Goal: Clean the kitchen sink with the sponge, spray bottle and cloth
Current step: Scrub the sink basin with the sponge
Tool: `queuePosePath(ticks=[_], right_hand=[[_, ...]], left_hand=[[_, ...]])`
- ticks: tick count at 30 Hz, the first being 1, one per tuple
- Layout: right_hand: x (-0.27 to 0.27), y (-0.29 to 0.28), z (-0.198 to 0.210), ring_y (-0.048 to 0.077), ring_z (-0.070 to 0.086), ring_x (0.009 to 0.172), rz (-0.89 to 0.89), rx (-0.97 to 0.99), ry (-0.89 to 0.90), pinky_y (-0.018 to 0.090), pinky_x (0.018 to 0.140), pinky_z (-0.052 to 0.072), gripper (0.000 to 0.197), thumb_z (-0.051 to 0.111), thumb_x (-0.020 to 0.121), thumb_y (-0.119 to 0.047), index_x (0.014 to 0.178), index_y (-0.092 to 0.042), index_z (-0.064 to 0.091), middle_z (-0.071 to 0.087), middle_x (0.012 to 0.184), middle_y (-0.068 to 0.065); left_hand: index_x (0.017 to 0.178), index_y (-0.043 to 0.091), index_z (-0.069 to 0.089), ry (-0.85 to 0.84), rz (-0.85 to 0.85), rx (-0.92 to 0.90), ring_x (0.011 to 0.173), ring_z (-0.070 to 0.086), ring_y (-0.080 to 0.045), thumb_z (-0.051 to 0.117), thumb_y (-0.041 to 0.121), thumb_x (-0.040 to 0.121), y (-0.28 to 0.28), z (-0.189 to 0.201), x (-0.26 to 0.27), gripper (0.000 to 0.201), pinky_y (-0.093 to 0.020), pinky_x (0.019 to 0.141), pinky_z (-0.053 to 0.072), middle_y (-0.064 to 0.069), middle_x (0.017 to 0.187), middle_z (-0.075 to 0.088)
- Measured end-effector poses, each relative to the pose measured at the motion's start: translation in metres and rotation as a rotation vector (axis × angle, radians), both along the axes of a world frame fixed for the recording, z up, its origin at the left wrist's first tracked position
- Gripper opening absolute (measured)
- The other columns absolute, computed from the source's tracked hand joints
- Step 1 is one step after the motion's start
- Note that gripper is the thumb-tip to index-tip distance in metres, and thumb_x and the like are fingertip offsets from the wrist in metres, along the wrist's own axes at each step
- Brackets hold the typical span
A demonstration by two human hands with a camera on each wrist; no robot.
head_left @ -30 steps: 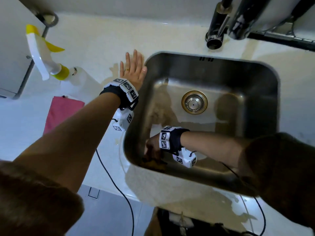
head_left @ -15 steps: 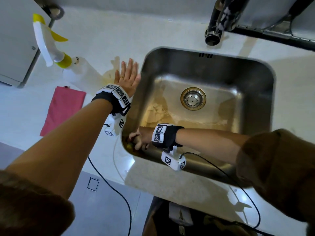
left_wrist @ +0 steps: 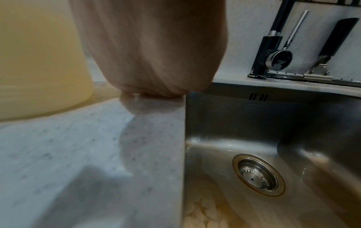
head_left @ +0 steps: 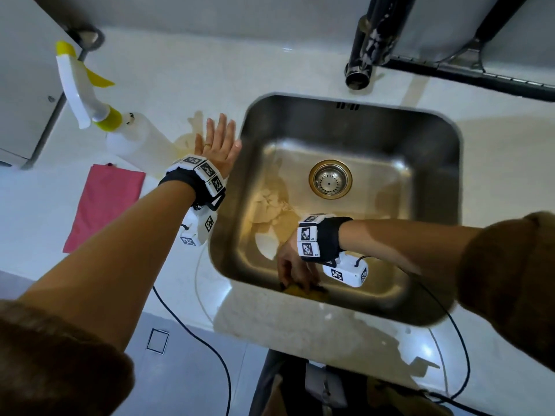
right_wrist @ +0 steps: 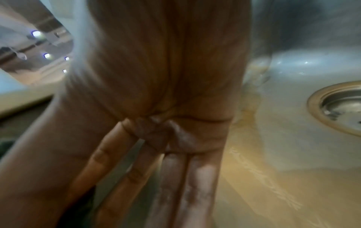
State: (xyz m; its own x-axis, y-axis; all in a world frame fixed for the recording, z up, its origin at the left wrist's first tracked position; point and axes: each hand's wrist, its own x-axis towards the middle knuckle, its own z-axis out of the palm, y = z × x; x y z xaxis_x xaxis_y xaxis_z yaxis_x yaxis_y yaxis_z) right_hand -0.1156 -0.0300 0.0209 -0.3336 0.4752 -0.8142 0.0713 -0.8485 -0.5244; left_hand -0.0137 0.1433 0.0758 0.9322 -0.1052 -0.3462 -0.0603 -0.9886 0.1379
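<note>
The steel sink [head_left: 432, 139] has brownish suds on its floor around the drain [head_left: 330, 179]. My right hand [head_left: 292, 277] reaches down to the near wall and grips a yellow sponge [head_left: 312, 292], mostly hidden under the fingers. In the right wrist view the fingers [right_wrist: 175, 177] point down, wet and soapy. My left hand [head_left: 217, 142] lies flat and open on the counter at the sink's left rim; its palm [left_wrist: 152, 54] shows in the left wrist view. The spray bottle [head_left: 120, 133] stands left of that hand. The pink cloth [head_left: 105, 205] lies folded on the counter.
A black faucet [head_left: 363, 55] stands behind the sink, with a dark rail [head_left: 480, 76] to its right. A yellowish puddle [head_left: 186, 139] spreads on the white counter [head_left: 168, 70] by the bottle. Cables hang over the counter's near edge.
My right hand has slid the sponge from the sink's near left corner to the right along the near wall. The left hand has stayed flat on the counter.
</note>
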Motion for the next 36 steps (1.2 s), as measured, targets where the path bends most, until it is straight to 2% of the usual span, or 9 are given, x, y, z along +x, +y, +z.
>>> queuePosePath(ticks=[4, 7, 12, 16, 20, 23, 27, 32, 36], right_hand=[[-0.002, -0.038, 0.006, 0.028, 0.067, 0.1, -0.256, -0.079, -0.365, 0.035, 0.082, 0.057, 0.037, 0.067, 0.081, -0.006, 0.118, -0.006, 0.062, 0.067, 0.114, 0.014], [0.021, -0.064, 0.017, 0.016, 0.072, 0.077, -0.495, -0.046, -0.242, 0.03, 0.07, 0.06, 0.038, 0.063, 0.084, 0.001, 0.12, -0.01, 0.058, 0.065, 0.1, 0.009], [0.043, -0.089, 0.039, 0.029, 0.058, 0.093, -1.177, -0.035, -0.24, 0.039, 0.061, 0.057, 0.044, 0.049, 0.091, -0.002, 0.126, -0.028, 0.044, 0.051, 0.108, 0.009], [0.052, -0.095, 0.058, 0.019, 0.056, 0.075, -1.555, 0.12, -0.204, 0.044, 0.073, 0.051, 0.021, 0.038, 0.092, -0.006, 0.091, -0.023, 0.049, 0.053, 0.085, 0.007], [0.053, -0.097, 0.064, 0.021, 0.057, 0.077, -1.807, 0.183, -0.152, 0.039, 0.059, 0.057, 0.022, 0.039, 0.093, -0.008, 0.112, -0.019, 0.043, 0.054, 0.094, 0.009], [0.053, -0.097, 0.07, 0.024, 0.059, 0.074, -1.899, 0.221, -0.129, 0.033, 0.052, 0.057, 0.025, 0.037, 0.093, -0.004, 0.117, -0.013, 0.04, 0.054, 0.098, 0.013], [0.05, -0.101, 0.071, 0.029, 0.063, 0.075, -1.916, 0.238, -0.208, 0.043, 0.069, 0.054, 0.03, 0.037, 0.092, 0.001, 0.119, -0.013, 0.042, 0.056, 0.101, 0.018], [0.039, -0.123, 0.072, 0.028, 0.066, 0.072, -1.839, 0.161, -0.247, 0.048, 0.075, 0.055, 0.015, 0.047, 0.094, -0.005, 0.1, -0.018, 0.052, 0.06, 0.091, 0.01], [0.031, -0.158, 0.08, 0.008, 0.058, 0.039, -1.753, 0.007, -0.589, 0.021, 0.04, 0.048, 0.016, 0.057, 0.091, -0.01, 0.079, -0.017, 0.049, 0.056, 0.07, 0.005]], left_hand=[[0.151, 0.021, -0.004, 0.006, 0.053, -0.045, 0.146, -0.017, -0.02, 0.013, 0.04, 0.102, -0.004, 0.004, 0.002, 0.055, -0.042, 0.117, -0.01, 0.001, 0.158, -0.016], [0.15, 0.009, 0.014, -0.102, 0.029, -0.009, 0.147, -0.003, -0.026, 0.024, 0.04, 0.101, -0.011, 0.009, 0.004, 0.058, -0.042, 0.118, -0.007, -0.008, 0.158, 0.006], [0.131, -0.007, 0.041, -0.287, -0.267, -0.117, 0.128, 0.032, -0.04, 0.046, 0.002, 0.088, -0.041, 0.018, 0.007, 0.044, -0.047, 0.112, 0.026, -0.022, 0.142, 0.034], [0.131, -0.008, 0.042, -0.048, -0.234, -0.29, 0.123, 0.042, -0.038, 0.037, -0.003, 0.093, -0.072, 0.014, 0.007, 0.038, -0.041, 0.107, 0.031, -0.025, 0.137, 0.037], [0.13, -0.005, 0.049, 0.193, 0.058, -0.466, 0.126, 0.047, -0.034, 0.033, 0.021, 0.102, -0.096, 0.005, -0.001, 0.041, -0.035, 0.106, 0.036, -0.024, 0.135, 0.049], [0.127, -0.004, 0.051, 0.403, 0.292, -0.714, 0.122, 0.053, -0.035, 0.034, 0.035, 0.101, -0.113, 0.008, -0.01, 0.05, -0.044, 0.104, 0.043, -0.022, 0.131, 0.054], [0.126, -0.003, 0.052, 0.468, 0.442, -0.995, 0.098, 0.062, -0.029, 0.045, 0.031, 0.099, -0.127, 0.007, -0.018, 0.044, -0.044, 0.101, 0.046, -0.019, 0.117, 0.06], [0.099, 0.005, 0.052, 0.594, 0.649, -1.287, 0.079, 0.058, -0.024, 0.054, 0.017, 0.094, -0.139, -0.001, -0.02, 0.013, -0.031, 0.056, 0.055, -0.014, 0.092, 0.058], [0.129, 0.005, 0.045, 0.598, 0.667, -1.225, 0.106, 0.054, -0.032, 0.06, 0.025, 0.089, -0.16, -0.004, -0.019, 0.047, -0.044, 0.068, 0.057, -0.02, 0.127, 0.053]])
